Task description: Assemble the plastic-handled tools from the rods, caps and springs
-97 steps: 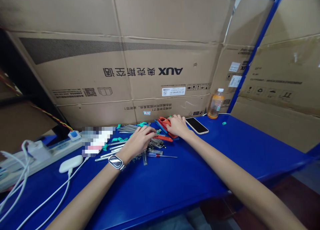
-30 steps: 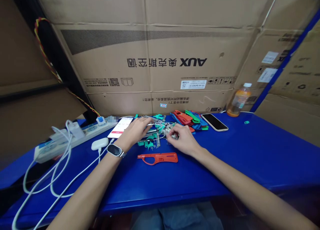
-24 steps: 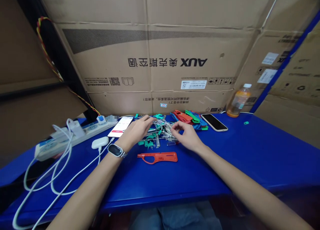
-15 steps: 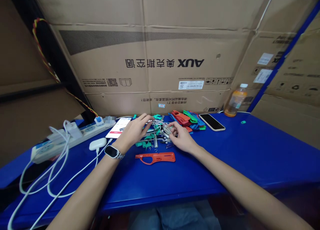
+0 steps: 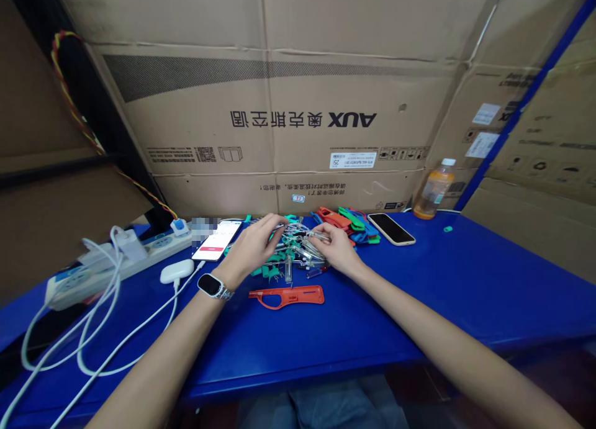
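Note:
My left hand [image 5: 256, 243], a watch on its wrist, is over the left of a pile of small parts. Thumb and index finger pinch a small, shiny metal-looking part [image 5: 279, 226]. My right hand [image 5: 339, 248] is at the pile's right side, its fingertips closed on a thin metallic part [image 5: 320, 234]. Between them lie clear tubes [image 5: 288, 270], green plastic triggers [image 5: 270, 272] and thin white wires [image 5: 298, 228]. An orange lighter casing half [image 5: 298, 295] lies flat in front of the pile, touched by neither hand.
Red, blue and green lighter casings [image 5: 349, 223] are heaped behind my right hand, beside a dark-screened phone [image 5: 391, 228]. A drink bottle [image 5: 434, 190] stands at the back right. Leftward are a lit phone [image 5: 216, 241], white earbud case [image 5: 177, 270], power strip [image 5: 161, 249] and loose cables [image 5: 105, 329].
My right fingers have lifted slightly from the clear tubes and now pinch a thin metallic part. My left hand keeps nearly the same pose. The whole view has shifted slightly.

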`<state>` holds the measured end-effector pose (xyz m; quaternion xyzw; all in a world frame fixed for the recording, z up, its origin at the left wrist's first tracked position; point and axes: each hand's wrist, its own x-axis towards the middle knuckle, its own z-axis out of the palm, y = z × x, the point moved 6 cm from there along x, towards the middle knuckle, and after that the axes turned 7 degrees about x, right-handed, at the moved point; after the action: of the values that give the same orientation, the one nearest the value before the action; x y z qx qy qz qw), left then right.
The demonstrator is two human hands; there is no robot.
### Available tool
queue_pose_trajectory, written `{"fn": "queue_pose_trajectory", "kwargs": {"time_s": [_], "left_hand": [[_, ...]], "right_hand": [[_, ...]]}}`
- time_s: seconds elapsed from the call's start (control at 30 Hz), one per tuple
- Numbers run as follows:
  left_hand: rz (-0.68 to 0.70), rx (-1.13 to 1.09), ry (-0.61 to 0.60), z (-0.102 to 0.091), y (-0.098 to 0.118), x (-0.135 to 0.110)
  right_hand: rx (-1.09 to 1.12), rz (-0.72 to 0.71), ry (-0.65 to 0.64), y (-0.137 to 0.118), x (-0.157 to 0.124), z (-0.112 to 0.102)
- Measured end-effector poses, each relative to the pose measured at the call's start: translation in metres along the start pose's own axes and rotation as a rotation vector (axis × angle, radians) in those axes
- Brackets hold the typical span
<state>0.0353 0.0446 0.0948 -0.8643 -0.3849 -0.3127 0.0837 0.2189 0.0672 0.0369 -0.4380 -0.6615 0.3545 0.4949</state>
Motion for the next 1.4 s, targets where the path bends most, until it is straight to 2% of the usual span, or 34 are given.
{"fn": "queue_pose_trajectory", "kwargs": {"time_s": [0.17,0.33,0.43,0.5,0.6,0.73,0.87,1.07,1.2,1.4], "left_hand": [[-0.074,-0.016,-0.065,-0.011,-0.006,-0.007],[-0.086,-0.037,-0.173,-0.013,-0.01,-0.026],[-0.058,-0.085,-0.186,-0.014,-0.003,-0.034],[-0.013,-0.119,-0.143,-0.019,0.006,-0.036],[0.102,-0.115,-0.052,-0.027,0.024,-0.037],[0.263,-0.05,-0.13,-0.015,0.04,-0.042],[0.291,0.016,-0.171,-0.002,0.039,-0.044],[0.272,-0.097,-0.176,-0.01,0.037,-0.047],[0.288,-0.12,-0.205,-0.011,0.037,-0.062],[0.286,-0.059,-0.279,0.004,0.042,-0.078]], "right_hand": [[0.161,0.042,-0.158,-0.01,-0.01,0.006],[0.227,0.074,-0.331,-0.019,-0.027,0.018],[0.176,0.086,-0.375,-0.021,-0.034,0.025],[0.154,0.097,-0.403,-0.021,-0.038,0.029],[0.154,0.106,-0.422,-0.022,-0.041,0.031],[0.139,0.083,-0.384,-0.022,-0.041,0.029],[0.134,0.09,-0.391,-0.022,-0.041,0.031],[0.13,0.07,-0.414,-0.027,-0.044,0.032],[-0.058,0.008,-0.372,-0.03,-0.048,0.028],[-0.512,-0.226,-0.309,-0.036,-0.061,0.031]]}}
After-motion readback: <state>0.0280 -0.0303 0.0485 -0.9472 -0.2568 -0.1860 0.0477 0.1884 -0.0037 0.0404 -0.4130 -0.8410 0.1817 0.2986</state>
